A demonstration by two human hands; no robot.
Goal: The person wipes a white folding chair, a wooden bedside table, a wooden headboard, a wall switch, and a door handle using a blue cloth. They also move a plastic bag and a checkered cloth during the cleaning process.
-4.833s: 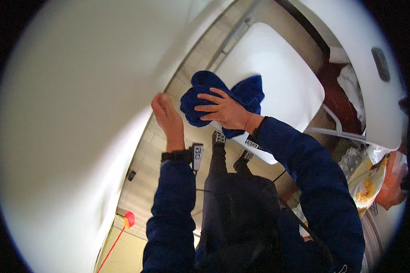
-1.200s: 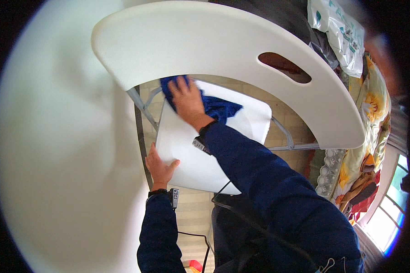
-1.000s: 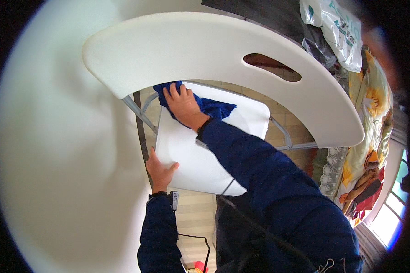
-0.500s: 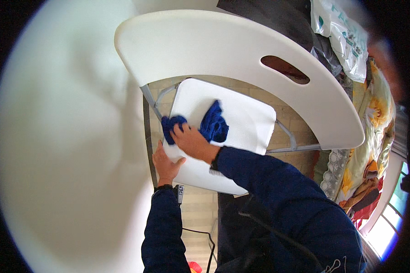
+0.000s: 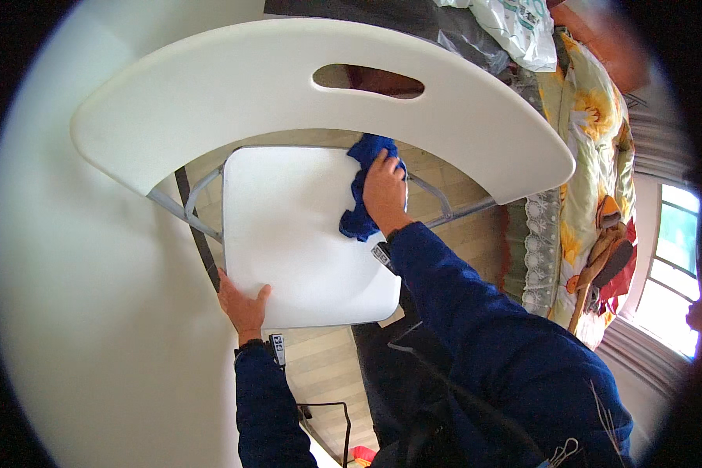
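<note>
A white folding chair with grey metal legs stands before me. Its curved backrest has an oval slot and rises beyond the smooth white seat. At the seat's front left edge my left hand grips the rim, thumb on top and fingers partly hidden over the side. My right hand is pressed on a crumpled dark blue cloth at the far right edge of the seat. Part of that cloth sticks out past the seat's back corner, and another part trails toward me on the seat.
A pale wall runs close along the left. To the right lies flowered bedding with a lace edge, near a window. A white plastic bag rests at the back right. A thin black rod shows below the seat.
My right hand has taken the cloth from the seat's left edge across to its far right edge. My left hand still holds the left rim. The view has turned, so the chair appears straighter.
</note>
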